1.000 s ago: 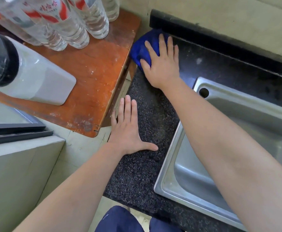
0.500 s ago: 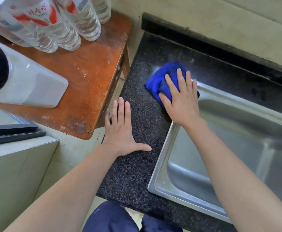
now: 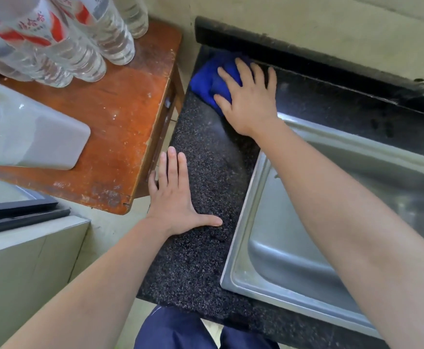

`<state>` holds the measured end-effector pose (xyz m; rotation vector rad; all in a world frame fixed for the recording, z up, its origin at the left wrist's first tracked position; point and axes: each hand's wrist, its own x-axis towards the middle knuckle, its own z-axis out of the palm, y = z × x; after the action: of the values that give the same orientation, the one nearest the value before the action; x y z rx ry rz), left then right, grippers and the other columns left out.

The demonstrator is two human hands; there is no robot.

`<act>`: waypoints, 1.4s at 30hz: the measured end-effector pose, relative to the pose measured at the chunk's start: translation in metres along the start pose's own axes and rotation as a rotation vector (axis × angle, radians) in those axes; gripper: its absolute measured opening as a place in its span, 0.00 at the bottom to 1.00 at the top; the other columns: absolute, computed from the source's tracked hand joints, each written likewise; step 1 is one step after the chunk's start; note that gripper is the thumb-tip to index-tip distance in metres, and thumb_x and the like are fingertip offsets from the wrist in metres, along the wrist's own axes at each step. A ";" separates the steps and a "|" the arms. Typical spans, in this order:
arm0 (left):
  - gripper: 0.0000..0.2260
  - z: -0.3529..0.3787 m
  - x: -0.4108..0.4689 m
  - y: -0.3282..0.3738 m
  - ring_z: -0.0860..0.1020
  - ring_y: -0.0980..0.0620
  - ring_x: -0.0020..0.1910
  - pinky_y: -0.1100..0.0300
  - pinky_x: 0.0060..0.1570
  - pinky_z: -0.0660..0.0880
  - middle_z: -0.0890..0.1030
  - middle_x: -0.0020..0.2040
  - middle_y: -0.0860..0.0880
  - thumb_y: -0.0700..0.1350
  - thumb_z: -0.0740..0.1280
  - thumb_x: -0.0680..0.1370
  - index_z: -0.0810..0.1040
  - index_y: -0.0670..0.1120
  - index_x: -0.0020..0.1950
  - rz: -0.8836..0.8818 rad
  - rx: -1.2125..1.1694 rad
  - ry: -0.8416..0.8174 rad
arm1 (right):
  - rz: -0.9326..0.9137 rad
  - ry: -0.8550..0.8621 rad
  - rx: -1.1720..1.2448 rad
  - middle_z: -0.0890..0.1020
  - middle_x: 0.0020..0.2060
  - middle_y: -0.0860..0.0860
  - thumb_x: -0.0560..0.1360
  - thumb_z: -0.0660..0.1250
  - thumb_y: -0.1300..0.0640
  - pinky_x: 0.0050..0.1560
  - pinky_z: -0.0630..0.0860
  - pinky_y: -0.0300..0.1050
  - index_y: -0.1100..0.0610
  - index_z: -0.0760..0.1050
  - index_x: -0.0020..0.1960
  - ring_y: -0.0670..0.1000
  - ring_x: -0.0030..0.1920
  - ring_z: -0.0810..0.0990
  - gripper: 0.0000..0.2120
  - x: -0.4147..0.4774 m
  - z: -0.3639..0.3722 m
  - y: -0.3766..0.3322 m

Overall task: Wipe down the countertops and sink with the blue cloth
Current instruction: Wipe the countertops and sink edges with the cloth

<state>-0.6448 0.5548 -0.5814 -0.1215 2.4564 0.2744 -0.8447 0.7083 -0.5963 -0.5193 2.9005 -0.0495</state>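
Note:
The blue cloth [image 3: 209, 80] lies bunched in the far left corner of the black speckled countertop [image 3: 201, 253], against the raised back ledge. My right hand [image 3: 250, 102] presses flat on the cloth with fingers spread, covering its right part. My left hand [image 3: 174, 200] rests palm down on the countertop's left edge, fingers together and thumb out, holding nothing. The steel sink [image 3: 294, 278] is set into the counter to the right, under my right forearm.
A worn wooden table [image 3: 120, 117] stands left of the counter with a narrow gap between. On it are several clear water bottles [image 3: 62, 44] and a white appliance [image 3: 32, 137]. A grey cabinet [image 3: 17, 273] is at the lower left. The wall runs behind the ledge.
My right hand has slid the cloth from the sink's near-left corner back up to the counter's far left corner. My left hand has stayed planted on the counter.

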 end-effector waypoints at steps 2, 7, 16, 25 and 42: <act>0.74 0.000 -0.001 0.001 0.23 0.45 0.73 0.37 0.75 0.43 0.21 0.73 0.45 0.87 0.54 0.49 0.24 0.43 0.75 -0.007 0.006 0.008 | 0.051 0.000 0.009 0.59 0.79 0.55 0.81 0.52 0.37 0.75 0.49 0.66 0.46 0.59 0.79 0.62 0.76 0.59 0.29 -0.033 0.003 0.029; 0.75 0.000 -0.001 0.002 0.24 0.45 0.74 0.37 0.75 0.43 0.22 0.74 0.45 0.87 0.55 0.47 0.24 0.43 0.75 -0.007 -0.002 0.012 | 0.208 -0.072 0.033 0.59 0.79 0.55 0.80 0.53 0.36 0.75 0.50 0.64 0.45 0.61 0.79 0.61 0.76 0.59 0.29 -0.083 0.001 0.061; 0.74 0.002 0.001 -0.001 0.24 0.44 0.74 0.37 0.75 0.44 0.22 0.74 0.45 0.87 0.55 0.49 0.25 0.42 0.75 0.007 -0.005 0.012 | 0.305 -0.015 0.071 0.55 0.79 0.60 0.82 0.53 0.40 0.75 0.55 0.58 0.49 0.56 0.81 0.67 0.75 0.57 0.30 -0.014 0.002 0.019; 0.74 0.001 -0.004 0.000 0.25 0.44 0.75 0.37 0.75 0.43 0.25 0.75 0.43 0.86 0.56 0.49 0.26 0.42 0.76 0.023 -0.013 0.042 | 0.107 -0.081 0.072 0.59 0.79 0.58 0.81 0.56 0.40 0.76 0.53 0.59 0.48 0.61 0.79 0.66 0.76 0.58 0.28 -0.111 0.018 -0.030; 0.40 0.051 -0.069 -0.080 0.43 0.47 0.80 0.41 0.76 0.53 0.43 0.81 0.48 0.64 0.62 0.77 0.51 0.47 0.81 0.275 -0.123 0.269 | 0.249 -0.238 0.096 0.40 0.81 0.49 0.83 0.48 0.38 0.78 0.43 0.62 0.40 0.44 0.81 0.58 0.80 0.40 0.29 -0.184 0.025 -0.071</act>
<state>-0.5473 0.4899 -0.5906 0.1374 2.7226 0.5619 -0.6462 0.7052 -0.5823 -0.1341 2.6892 -0.0847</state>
